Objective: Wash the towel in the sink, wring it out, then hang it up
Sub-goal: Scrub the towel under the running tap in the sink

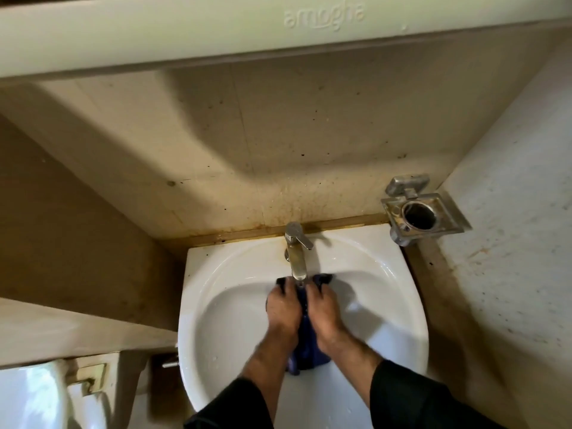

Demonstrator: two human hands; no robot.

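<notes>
A dark blue towel (306,351) hangs between my hands inside the white sink (399,308). My left hand (283,308) grips the towel's upper left part and my right hand (322,308) grips its upper right part, fingers curled over the cloth. Both hands hold the top of the towel right under the spout of the metal tap (296,255). The towel's lower end trails down between my wrists toward the sink's front. Whether water runs from the tap is hard to tell.
A metal holder (418,209) with a round hole is fixed to the wall at the sink's back right. A stained beige wall stands behind the tap. A cabinet underside (216,35) juts out overhead. A white toilet tank (34,394) sits at the lower left.
</notes>
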